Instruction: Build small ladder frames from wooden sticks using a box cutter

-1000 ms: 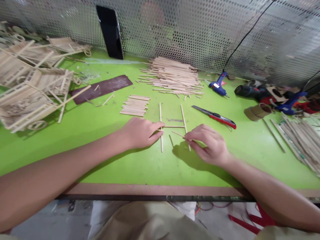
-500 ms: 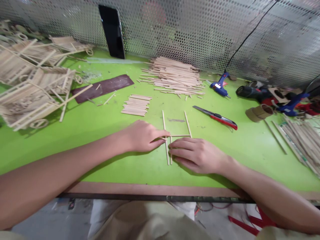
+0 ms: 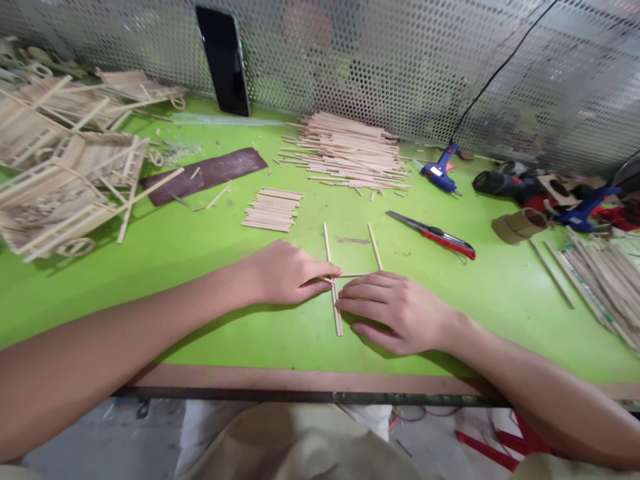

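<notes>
My left hand (image 3: 287, 273) is closed, thumb and forefinger pinching a thin wooden stick (image 3: 324, 279) where it meets a longer upright stick (image 3: 327, 243). My right hand (image 3: 393, 310) lies on the table with fingers stretched and slightly apart. Its fingertips touch a short stick (image 3: 339, 323) that lies side by side with the lower half of the long one. A crosswise stick (image 3: 355, 275) runs between the hands. It leads towards another stick (image 3: 375, 247), whose lower end is by my right knuckles.
Behind the hands lie a small row of cut sticks (image 3: 273, 210) and a big stick pile (image 3: 355, 150). A utility knife (image 3: 433, 235), blade out, is to the right, with a blue glue gun (image 3: 441, 172) beyond. Wooden cart models (image 3: 65, 180) fill the left; a phone (image 3: 223, 63) leans behind.
My right hand has shifted slightly left and towards me. The short stick under its fingertips has moved left, closing the gap to the long stick. My left hand has stayed nearly still.
</notes>
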`<state>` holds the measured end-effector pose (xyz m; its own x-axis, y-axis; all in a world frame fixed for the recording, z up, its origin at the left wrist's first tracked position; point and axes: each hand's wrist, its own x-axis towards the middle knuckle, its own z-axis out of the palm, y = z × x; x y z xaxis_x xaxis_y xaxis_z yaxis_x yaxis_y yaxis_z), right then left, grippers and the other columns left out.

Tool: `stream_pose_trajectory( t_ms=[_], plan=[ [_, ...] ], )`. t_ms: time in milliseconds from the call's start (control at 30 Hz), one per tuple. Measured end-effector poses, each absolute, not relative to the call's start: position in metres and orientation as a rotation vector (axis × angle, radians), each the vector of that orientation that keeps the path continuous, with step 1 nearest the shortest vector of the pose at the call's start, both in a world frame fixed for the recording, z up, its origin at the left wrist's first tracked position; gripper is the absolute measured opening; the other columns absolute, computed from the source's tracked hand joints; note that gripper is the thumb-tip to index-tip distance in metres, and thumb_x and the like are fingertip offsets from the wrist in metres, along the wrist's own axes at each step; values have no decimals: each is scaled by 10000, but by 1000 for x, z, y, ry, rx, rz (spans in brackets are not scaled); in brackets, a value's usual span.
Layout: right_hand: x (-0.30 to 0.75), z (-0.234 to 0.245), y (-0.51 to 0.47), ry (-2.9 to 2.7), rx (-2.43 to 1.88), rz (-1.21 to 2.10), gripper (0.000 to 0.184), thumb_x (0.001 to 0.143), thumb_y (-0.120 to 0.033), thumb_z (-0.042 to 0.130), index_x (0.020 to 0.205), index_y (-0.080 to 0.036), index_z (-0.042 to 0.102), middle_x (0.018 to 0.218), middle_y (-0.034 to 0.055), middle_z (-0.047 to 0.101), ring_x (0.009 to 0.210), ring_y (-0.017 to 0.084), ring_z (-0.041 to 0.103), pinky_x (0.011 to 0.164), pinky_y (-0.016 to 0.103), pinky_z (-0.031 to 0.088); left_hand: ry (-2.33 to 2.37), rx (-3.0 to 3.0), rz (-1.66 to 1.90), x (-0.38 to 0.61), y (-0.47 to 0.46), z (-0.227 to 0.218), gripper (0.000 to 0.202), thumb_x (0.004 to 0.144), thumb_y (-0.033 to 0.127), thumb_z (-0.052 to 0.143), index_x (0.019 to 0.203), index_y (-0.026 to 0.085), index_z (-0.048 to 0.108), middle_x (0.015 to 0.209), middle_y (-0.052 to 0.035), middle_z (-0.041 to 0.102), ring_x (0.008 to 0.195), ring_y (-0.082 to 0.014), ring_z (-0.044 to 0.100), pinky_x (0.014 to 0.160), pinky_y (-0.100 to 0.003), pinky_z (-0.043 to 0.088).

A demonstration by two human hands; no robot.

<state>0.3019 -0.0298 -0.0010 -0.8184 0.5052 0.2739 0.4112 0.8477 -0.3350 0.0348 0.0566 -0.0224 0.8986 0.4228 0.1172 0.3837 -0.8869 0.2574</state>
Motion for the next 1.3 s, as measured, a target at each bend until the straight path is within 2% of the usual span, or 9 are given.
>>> stream_pose_trajectory(
  t_ms=[233,400,600,700,800,933,1033,1133,1300],
  plan=[
    [302,-2,-30,-2691,-693,297,303,1067,-238,552,1301,-157,726,1288,110,805,1157,258,768,987,420,635,691,2908,272,36,54,-21,434,1122,465,460,1344,249,763,903,-50,847,674,-222,748,569,-316,426],
    [304,-1,-29,-2586,-704,118,255,1071,-236,558,1235,-167,740,1194,103,823,1034,246,776,865,395,643,636,2962,526,40,53,-16,514,1162,398,350,999,210,799,848,-53,777,714,-195,674,624,-338,411],
    [307,0,-24,-2462,-856,82,186,1059,-214,568,1072,-204,753,1010,83,809,878,217,746,782,373,621,575,2826,820,44,39,-5,461,1164,434,401,1056,240,805,836,-61,689,783,-209,608,771,-383,446],
    [305,-1,-23,-2424,-860,160,193,1071,-224,555,1064,-198,746,1004,88,800,874,215,733,783,372,611,578,2450,792,45,28,-3,396,1165,425,417,1128,235,762,756,-6,675,690,-157,600,719,-318,476],
    [302,-2,-24,-2388,-850,291,197,1097,-259,548,1047,-193,727,971,80,791,860,209,721,779,362,591,646,2116,724,48,20,0,373,1136,489,492,1052,206,720,775,6,716,664,-128,632,649,-259,507],
    [299,-4,-27,-2339,-877,462,229,1118,-334,558,982,-196,680,811,30,728,711,163,646,680,312,520,689,1928,684,54,19,7,458,1059,614,621,939,192,754,789,-30,758,674,-141,670,625,-265,537],
    [296,-4,-28,-2315,-917,507,236,1124,-304,547,953,-194,668,760,14,693,667,142,605,638,282,472,732,1882,661,55,22,7,501,1037,656,638,921,186,766,743,-28,737,645,-143,653,599,-267,528],
    [297,-2,-29,-2290,-976,562,239,1102,-268,549,902,-194,657,722,0,658,638,130,583,619,265,447,744,2005,658,52,31,1,506,1038,674,617,1032,189,759,876,-46,766,764,-176,700,691,-299,569],
    [302,1,-32,-2492,-1107,476,280,995,-220,539,720,-213,593,607,-22,558,558,129,456,603,296,365,712,2507,565,41,49,-14,638,943,715,717,1301,188,695,1243,-125,743,1149,-310,686,1046,-471,533]
  ],
)
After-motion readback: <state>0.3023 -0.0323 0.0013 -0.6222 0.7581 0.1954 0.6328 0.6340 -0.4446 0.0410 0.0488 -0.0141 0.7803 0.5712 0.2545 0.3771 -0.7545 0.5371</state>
